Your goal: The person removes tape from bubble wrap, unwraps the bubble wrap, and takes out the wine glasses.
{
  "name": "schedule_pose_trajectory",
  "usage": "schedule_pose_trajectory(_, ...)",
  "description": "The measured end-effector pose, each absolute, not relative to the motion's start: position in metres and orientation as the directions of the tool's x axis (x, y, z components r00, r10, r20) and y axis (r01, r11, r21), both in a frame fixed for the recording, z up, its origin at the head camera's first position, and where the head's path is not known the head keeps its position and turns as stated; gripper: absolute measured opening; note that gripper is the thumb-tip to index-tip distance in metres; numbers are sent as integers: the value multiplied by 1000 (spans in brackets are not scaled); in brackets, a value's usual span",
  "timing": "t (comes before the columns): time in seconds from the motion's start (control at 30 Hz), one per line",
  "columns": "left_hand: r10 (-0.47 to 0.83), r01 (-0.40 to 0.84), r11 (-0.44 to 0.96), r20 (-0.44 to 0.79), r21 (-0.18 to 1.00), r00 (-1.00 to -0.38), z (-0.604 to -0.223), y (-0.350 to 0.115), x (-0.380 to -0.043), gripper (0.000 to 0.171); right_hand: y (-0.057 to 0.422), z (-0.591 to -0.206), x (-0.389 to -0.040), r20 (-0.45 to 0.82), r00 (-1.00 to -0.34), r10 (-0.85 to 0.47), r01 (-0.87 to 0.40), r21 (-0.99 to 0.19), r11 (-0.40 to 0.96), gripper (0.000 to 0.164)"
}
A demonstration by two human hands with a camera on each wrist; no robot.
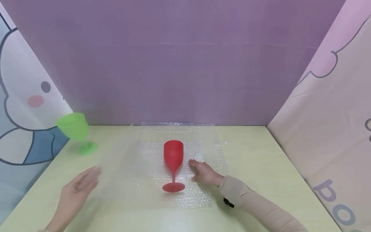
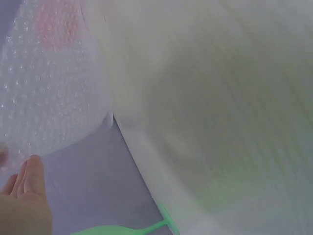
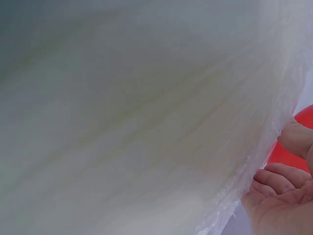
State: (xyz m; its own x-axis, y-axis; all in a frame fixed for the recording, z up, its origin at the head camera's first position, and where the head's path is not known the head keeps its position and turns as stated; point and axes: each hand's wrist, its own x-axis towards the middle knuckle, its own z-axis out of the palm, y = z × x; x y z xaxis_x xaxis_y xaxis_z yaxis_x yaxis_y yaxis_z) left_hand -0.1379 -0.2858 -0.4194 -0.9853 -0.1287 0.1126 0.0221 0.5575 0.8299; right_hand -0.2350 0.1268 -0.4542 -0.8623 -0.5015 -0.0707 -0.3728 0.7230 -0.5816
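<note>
A red goblet (image 1: 173,158) lies on a clear sheet of bubble wrap (image 1: 156,198), bowl toward the far side and foot toward me. At the left, my left hand (image 1: 76,195) pinches the wrap's edge between thumb and fingers, and that side is raised off the table. The left wrist view shows the raised bubble wrap (image 2: 58,103) with a faint red patch through it. My right hand (image 1: 205,173) is on the wrap just right of the goblet, fingers loosely extended and thumb apart. In the right wrist view its fingers (image 3: 279,181) are at the wrap, before the red bowl.
A green goblet (image 1: 73,127) stands tilted at the table's far left, beside the printed left panel (image 1: 26,74). A purple backdrop (image 1: 185,64) closes the far side, and another printed panel (image 1: 327,129) runs along the right of the pale wood-look table (image 1: 255,158).
</note>
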Motion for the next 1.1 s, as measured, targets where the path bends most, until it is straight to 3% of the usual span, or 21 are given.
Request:
schedule_pose_trajectory(0.47,-121,-82,559,-16,825,-993,-431,-311,-136,68,125,-453,-235,-67,-864,-500,-377,-572,729,67)
schedule_pose_trajectory(1.1,-20,26,630,49,776,-999,-447,-334,-142,59,125,-454,-236,-74,-868,-491,-362,-583,727,68)
